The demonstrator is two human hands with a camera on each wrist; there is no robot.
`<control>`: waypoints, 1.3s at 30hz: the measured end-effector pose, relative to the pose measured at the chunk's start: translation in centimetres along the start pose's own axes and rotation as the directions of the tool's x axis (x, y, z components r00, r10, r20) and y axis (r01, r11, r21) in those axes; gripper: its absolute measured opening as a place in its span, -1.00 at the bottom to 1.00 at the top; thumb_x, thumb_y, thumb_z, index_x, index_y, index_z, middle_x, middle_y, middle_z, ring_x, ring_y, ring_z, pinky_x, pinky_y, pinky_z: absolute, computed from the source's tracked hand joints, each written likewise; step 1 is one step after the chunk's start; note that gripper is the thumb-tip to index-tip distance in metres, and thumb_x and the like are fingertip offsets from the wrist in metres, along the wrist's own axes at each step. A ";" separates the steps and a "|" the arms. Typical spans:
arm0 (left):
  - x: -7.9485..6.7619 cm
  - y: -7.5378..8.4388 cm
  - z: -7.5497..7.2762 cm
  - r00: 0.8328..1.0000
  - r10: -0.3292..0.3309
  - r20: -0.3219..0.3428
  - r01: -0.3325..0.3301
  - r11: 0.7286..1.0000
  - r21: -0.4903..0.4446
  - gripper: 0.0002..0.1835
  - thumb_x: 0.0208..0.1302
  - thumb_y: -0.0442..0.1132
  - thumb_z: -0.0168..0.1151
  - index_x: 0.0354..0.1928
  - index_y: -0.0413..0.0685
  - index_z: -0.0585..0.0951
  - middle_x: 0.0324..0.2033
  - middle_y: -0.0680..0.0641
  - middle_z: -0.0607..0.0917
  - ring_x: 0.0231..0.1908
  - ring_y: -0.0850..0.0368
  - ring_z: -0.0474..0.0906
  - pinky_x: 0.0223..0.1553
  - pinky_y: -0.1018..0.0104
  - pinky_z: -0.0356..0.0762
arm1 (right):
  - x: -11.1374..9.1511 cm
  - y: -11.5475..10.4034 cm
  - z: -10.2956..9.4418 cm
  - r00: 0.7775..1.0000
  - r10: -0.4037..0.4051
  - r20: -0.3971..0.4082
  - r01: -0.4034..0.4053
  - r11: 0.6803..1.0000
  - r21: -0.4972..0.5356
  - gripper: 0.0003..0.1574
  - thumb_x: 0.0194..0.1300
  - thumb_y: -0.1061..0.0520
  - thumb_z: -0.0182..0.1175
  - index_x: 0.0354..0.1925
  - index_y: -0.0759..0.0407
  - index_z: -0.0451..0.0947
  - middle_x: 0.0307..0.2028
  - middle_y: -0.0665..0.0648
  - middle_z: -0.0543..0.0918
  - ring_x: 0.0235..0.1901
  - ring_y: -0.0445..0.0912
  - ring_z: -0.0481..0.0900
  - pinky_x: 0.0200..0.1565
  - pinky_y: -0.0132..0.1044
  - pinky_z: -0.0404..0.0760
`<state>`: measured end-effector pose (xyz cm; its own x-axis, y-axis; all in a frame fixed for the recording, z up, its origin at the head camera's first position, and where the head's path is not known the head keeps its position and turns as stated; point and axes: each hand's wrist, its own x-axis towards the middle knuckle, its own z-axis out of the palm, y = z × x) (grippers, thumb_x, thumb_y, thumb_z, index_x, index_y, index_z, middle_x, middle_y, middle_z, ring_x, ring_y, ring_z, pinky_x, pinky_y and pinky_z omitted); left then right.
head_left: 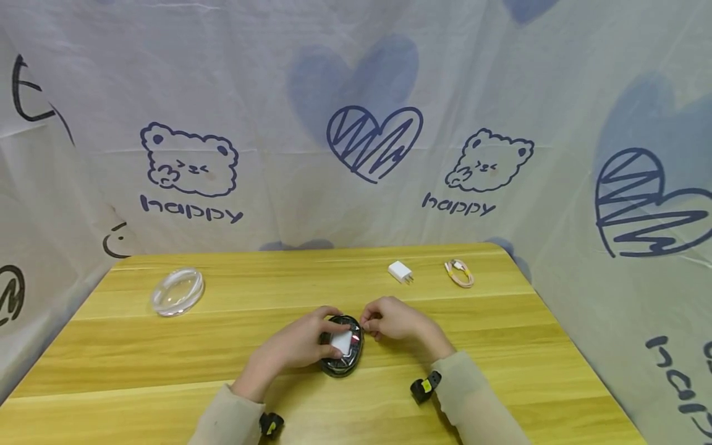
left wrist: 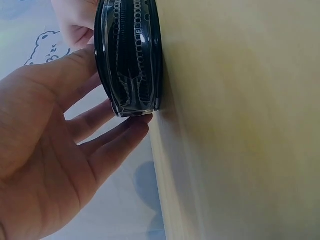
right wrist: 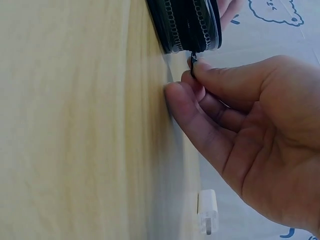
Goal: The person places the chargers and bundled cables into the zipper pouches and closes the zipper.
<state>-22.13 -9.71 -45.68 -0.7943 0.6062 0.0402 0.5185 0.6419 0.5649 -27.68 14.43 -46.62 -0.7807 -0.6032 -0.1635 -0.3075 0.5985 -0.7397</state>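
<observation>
A small oval black zippered case (head_left: 335,367) with a glossy see-through face lies on the table in the head view. Something white shows on or through its top, though which I cannot tell. My left hand (head_left: 295,340) grips the case from the left, thumb and fingers spread across its top and edge. In the left wrist view, the case's side (left wrist: 131,55) reveals a zip track with stitching. At the right side, my right hand (head_left: 397,318) pinches the small dark zip pull (right wrist: 193,65) between thumb and index finger.
Behind the hands on the wooden table (head_left: 250,281) lie a white charger plug (head_left: 400,271) and a short coiled cable (head_left: 459,274) with a yellow tie. A clear coiled ring (head_left: 178,292) sits at the back left. A printed cloth (head_left: 267,154) hangs behind the table.
</observation>
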 end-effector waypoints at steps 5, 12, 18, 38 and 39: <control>0.0 -0.5 0.0 1.000 0.010 -0.005 -0.010 1.000 -0.009 -0.44 0.25 -0.10 0.53 0.26 -0.15 0.68 0.31 -0.31 0.49 0.20 -0.24 0.55 0.19 -0.11 0.59 | 0.3 0.1 0.3 0.998 -0.019 -0.056 0.016 0.999 -0.050 -0.82 0.50 0.28 0.19 -0.27 0.18 0.69 -0.44 0.06 0.69 -0.49 -0.17 0.61 -0.41 -0.38 0.58; 0.1 -0.8 0.1 1.000 -0.001 -0.024 0.001 1.000 -0.019 -0.40 0.25 0.00 0.53 0.26 -0.14 0.67 0.24 -0.26 0.52 0.13 -0.14 0.57 0.13 -0.06 0.61 | 0.8 0.0 0.9 0.991 -0.063 -0.117 0.053 0.994 -0.093 -0.84 0.49 0.28 0.21 -0.27 0.19 0.69 -0.51 0.00 0.65 -0.52 -0.24 0.54 -0.45 -0.40 0.52; 0.3 -0.7 0.3 1.000 0.009 -0.004 -0.009 1.000 -0.021 -0.39 0.27 -0.07 0.52 0.30 -0.18 0.63 0.35 -0.33 0.45 0.27 -0.27 0.49 0.26 -0.15 0.52 | 0.9 0.1 1.1 0.991 -0.058 -0.123 0.049 0.996 -0.077 -0.85 0.49 0.30 0.19 -0.25 0.21 0.68 -0.48 -0.03 0.64 -0.51 -0.22 0.56 -0.45 -0.40 0.54; 0.2 0.5 0.4 0.996 -0.085 0.009 0.085 0.996 -0.029 -0.39 0.30 -0.15 0.49 0.33 -0.25 0.59 0.36 -0.31 0.44 0.26 -0.23 0.50 0.27 -0.10 0.53 | 0.3 -0.1 0.3 0.999 -0.006 -0.036 0.004 0.999 -0.047 -0.80 0.49 0.34 0.16 -0.27 0.21 0.67 -0.45 0.05 0.66 -0.47 -0.18 0.58 -0.40 -0.38 0.59; 0.2 0.5 0.4 0.996 -0.091 0.010 0.092 0.995 -0.035 -0.40 0.31 -0.16 0.49 0.33 -0.25 0.59 0.36 -0.31 0.44 0.26 -0.23 0.50 0.27 -0.10 0.53 | 0.2 0.0 0.2 1.000 -0.003 -0.021 0.002 0.999 -0.042 -0.80 0.49 0.35 0.15 -0.27 0.21 0.67 -0.44 0.05 0.66 -0.47 -0.18 0.59 -0.39 -0.37 0.61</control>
<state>-21.91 -9.05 -45.69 -0.8351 0.5498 -0.0198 0.4324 0.6781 0.5943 -27.75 14.22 -46.77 -0.7909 -0.5938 -0.1479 -0.3316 0.6190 -0.7119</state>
